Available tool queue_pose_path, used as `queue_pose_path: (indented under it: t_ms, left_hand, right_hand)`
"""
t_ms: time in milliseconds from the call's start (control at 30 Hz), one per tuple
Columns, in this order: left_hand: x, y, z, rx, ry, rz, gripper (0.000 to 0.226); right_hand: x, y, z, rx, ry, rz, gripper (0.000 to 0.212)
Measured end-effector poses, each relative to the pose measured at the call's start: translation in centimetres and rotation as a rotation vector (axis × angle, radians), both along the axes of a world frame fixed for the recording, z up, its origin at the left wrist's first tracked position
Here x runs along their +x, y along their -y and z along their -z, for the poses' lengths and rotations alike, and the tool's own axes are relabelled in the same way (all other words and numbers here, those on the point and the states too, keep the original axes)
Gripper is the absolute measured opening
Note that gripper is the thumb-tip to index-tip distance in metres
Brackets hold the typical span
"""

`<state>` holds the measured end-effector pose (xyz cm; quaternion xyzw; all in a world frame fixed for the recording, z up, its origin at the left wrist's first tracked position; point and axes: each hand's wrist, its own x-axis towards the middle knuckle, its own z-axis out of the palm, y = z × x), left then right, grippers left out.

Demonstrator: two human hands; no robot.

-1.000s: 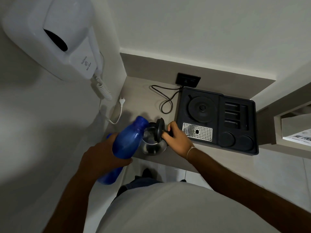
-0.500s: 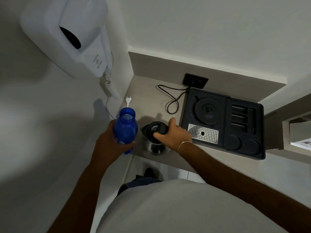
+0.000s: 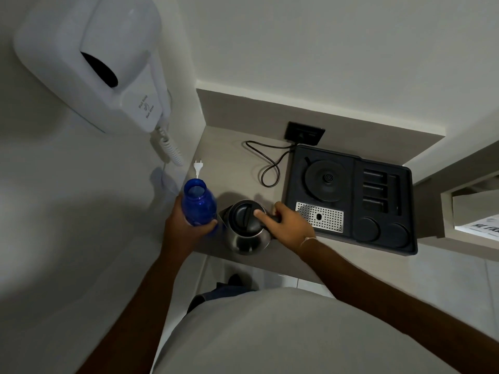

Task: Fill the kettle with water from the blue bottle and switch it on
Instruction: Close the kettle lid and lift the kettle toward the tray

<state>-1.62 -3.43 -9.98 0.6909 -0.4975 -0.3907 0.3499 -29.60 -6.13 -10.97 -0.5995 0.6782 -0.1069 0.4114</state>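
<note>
We're not seeing the water level, since the kettle (image 3: 247, 228) has its lid down and the right hand (image 3: 290, 228) is covering the handle, fingers wrapped round it, thumb on the lid. Our left hand (image 3: 186, 228) is gripping the blue bottle (image 3: 198, 202) upright, uncapped, just left of the kettle.

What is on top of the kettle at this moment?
The kettle has its black lid down, with the right hand fingertip on it. The lid hides any water inside.
</note>
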Motion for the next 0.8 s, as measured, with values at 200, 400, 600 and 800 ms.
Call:
queue_pose_path:
  t_ms: [200,400,600,800]
  left_hand:
    - [-0.7,-0.1,1.7,0.035,-0.046,-0.078,0.083]
    - [-0.8,-0.6,2.9,0.08,-0.091,-0.16,0.085]
    - [0.4,-0.9,4.4,0.094,-0.109,-0.067,0.082]
    - [2.9,-1.4,6.1,0.095,0.161,0.059,0.047]
  right_hand:
    - [-0.7,-1.9,2.4,0.003,0.392,0.267,0.079]
    - [-1.1,-1.8,2.3,-0.044,0.458,0.421,0.059]
    - [-3.2,-1.0,1.2,-0.047,0.508,0.519,0.046]
    - [-4.9,0.3,-2.6,-0.091,0.693,0.671,0.039]
